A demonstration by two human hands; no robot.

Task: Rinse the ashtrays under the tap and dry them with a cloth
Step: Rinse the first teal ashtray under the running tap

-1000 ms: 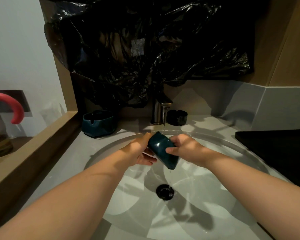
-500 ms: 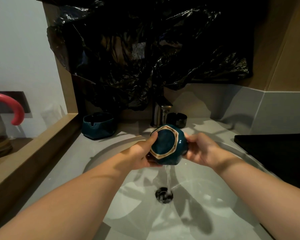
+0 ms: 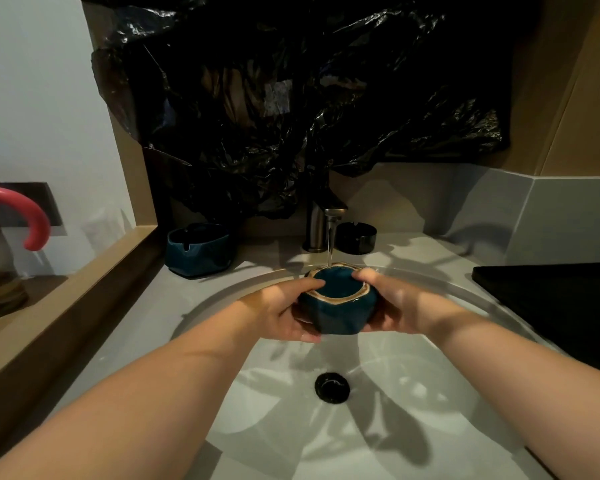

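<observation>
head view: my left hand (image 3: 278,308) and right hand (image 3: 400,306) hold the teal ashtray (image 3: 338,313) upright under the tap (image 3: 321,223) stream — fingers (image 3: 303,332) curled round its sides, thumbs on the rim.

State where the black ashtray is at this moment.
In the head view, the black ashtray stands on the counter behind the sink, just right of the tap and beyond the held blue ashtray.
</observation>
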